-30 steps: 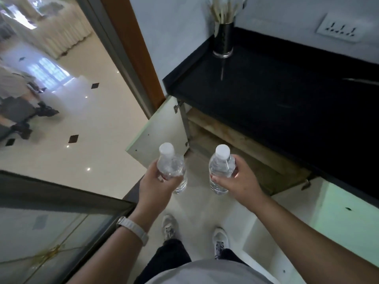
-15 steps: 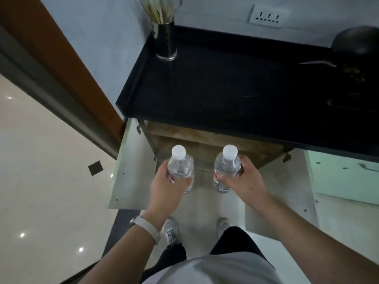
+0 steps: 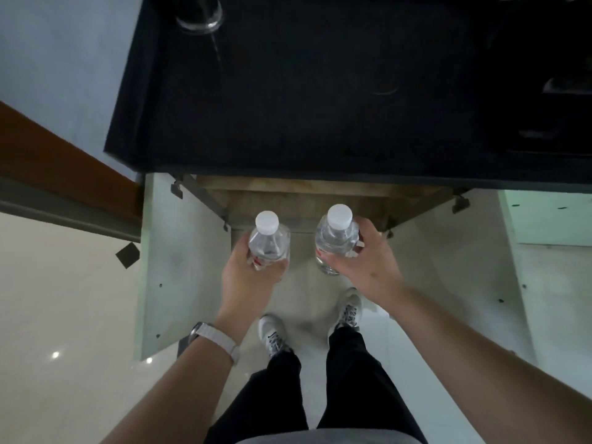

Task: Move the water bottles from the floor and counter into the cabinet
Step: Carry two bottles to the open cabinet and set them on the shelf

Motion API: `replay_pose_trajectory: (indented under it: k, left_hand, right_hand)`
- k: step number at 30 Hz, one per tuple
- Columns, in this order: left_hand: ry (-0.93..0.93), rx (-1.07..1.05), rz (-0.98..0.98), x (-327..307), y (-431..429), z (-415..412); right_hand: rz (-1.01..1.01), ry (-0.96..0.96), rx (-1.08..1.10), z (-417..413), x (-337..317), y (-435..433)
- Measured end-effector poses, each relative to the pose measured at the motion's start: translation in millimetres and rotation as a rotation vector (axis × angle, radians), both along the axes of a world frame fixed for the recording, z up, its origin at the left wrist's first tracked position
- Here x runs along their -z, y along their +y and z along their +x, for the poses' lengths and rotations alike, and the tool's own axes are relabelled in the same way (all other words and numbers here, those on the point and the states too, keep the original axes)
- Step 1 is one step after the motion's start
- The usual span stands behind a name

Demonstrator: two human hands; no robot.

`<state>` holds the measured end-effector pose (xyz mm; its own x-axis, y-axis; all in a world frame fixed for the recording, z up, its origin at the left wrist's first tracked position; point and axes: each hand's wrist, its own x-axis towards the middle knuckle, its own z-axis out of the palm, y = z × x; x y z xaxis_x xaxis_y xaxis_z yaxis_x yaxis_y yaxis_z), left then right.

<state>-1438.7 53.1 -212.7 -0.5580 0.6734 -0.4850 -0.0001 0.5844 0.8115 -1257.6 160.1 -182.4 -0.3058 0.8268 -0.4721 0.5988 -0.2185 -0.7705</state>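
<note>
**Squared Up to the Open Cabinet, a Bottle in Each Hand**

Within the last second the person has turned from an angled approach to face the cabinet (image 3: 288,195) head-on, its doors (image 3: 179,251) swung wide beneath the black tabletop (image 3: 320,91). The opening now lies straight ahead, so stowing looks next. The left hand (image 3: 246,280) curls its fingers round the left bottle (image 3: 269,248), and the right hand (image 3: 362,261) grips the right bottle (image 3: 336,238) likewise. Both bottles are held above the floor, just near of the opening, long axes roughly vertical, white caps up.

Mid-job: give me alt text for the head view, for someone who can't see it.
The left hand holds the left bottle and the right hand the right bottle, both upright, before the open cabinet under a black counter.
</note>
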Motion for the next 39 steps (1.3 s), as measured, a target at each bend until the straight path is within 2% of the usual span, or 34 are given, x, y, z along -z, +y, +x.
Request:
replay_pose_trajectory:
  k: [11, 18, 24, 31, 39]
  left_hand:
    - [0.022, -0.023, 0.046, 135.9, 58.4, 6.2]
    - [0.141, 0.06, 0.075, 229.2, 101.1, 6.2]
    - [0.185, 0.113, 0.223, 278.1, 124.2, -3.2]
    - [0.225, 0.101, 0.365, 283.3, 143.1, -13.0]
    - [0.226, 0.091, 0.474, 259.0, 167.3, -31.2]
  right_hand:
    - [0.0, 0.094, 0.007, 10.1, 142.3, 48.6]
    - [0.086, 0.171, 0.039, 10.7, 245.5, 80.2]
    - [0.189, 0.257, 0.017, 12.8, 311.3, 98.2]
    - [0.286, 0.398, 0.034, 14.2, 322.0, 110.7]
    - [0.354, 0.442, -0.01, -4.3, 290.4, 135.0]
